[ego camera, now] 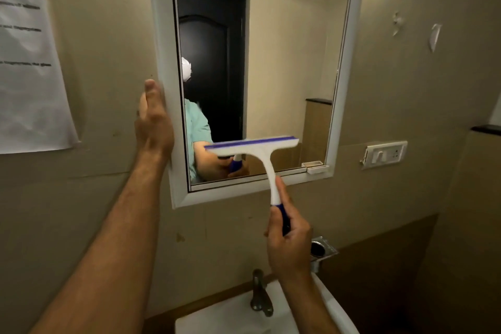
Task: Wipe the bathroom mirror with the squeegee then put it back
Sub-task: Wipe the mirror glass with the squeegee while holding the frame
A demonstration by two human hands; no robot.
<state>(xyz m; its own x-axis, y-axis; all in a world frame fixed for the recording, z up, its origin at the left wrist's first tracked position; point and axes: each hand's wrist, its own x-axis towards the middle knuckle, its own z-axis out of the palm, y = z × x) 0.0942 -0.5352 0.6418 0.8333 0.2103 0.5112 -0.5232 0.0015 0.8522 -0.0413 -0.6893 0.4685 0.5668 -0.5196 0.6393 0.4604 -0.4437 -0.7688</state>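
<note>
On the far left a printed paper sheet [29, 57] hangs on the beige wall, its text too blurred to read. Next to it, the person's left hand [153, 119] lies flat and open against the outer left edge of the white frame of the mirror [292, 62], fingers pointing up, gripping nothing. In the glass I can see a dark door and a reflected sleeve in pale green. Moving right, the squeegee [260, 154] is up against the lower part of the mirror, its blue-and-white blade lying roughly level, tilted slightly up to the right, the white neck curving down past the frame's bottom edge. The right hand [288, 241] is closed around its blue handle, thumb stretched up along the white neck. Below the hands sit a metal tap [260, 293] and the white sink [336, 309]. A small white tray [317, 169] rests on the frame's lower right corner, and farther right a switch plate [383, 154] is fixed to the wall.
</note>
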